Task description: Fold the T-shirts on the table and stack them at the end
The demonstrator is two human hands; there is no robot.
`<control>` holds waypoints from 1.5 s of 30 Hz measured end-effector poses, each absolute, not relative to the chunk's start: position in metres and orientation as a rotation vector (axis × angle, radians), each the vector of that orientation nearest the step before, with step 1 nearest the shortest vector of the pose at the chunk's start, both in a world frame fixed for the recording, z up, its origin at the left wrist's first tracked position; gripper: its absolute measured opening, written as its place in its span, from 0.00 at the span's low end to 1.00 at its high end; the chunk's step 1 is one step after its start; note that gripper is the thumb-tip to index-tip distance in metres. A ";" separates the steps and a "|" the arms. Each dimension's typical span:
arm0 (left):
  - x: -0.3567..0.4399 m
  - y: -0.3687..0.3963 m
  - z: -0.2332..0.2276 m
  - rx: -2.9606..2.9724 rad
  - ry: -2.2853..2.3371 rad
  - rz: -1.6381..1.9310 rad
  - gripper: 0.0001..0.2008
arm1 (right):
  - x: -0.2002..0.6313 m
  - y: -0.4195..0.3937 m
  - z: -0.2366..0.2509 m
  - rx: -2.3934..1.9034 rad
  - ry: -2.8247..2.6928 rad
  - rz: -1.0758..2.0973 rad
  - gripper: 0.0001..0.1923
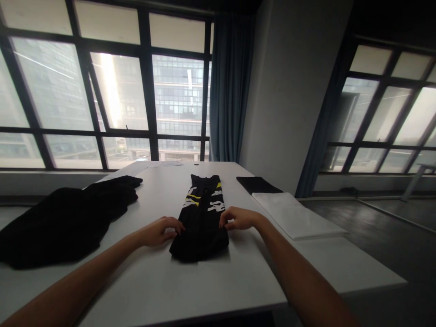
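A black shirt with white and yellow patches lies folded into a long, narrow strip on the white table. Its collar end points away from me, and the near end looks thicker, like a turned-up fold. My left hand pinches the strip's left edge a little above that near end. On the opposite edge, my right hand has its thumb and fingers closed on the fabric at about the same height. The undersides of the folds are hidden.
A crumpled black garment spreads over the table's left side. To the right lie a folded white cloth and a folded black cloth. Papers rest at the far edge, before windows, a blue curtain and a pillar.
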State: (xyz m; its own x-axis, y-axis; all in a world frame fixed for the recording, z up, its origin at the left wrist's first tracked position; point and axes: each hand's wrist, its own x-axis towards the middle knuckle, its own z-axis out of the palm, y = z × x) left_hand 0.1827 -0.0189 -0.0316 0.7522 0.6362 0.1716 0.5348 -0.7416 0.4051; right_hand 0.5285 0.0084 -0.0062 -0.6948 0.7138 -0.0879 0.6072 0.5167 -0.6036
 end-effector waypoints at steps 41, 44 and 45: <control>0.223 -0.056 -0.026 1.987 1.388 0.450 0.28 | 0.538 0.020 -0.013 -1.625 -2.241 1.011 0.19; 0.228 -0.061 -0.027 1.971 1.253 0.394 0.29 | 0.549 0.018 -0.007 -1.687 -2.242 1.029 0.17; 0.228 -0.060 -0.027 2.015 1.240 0.414 0.28 | 0.552 0.018 -0.006 -1.702 -2.230 1.028 0.17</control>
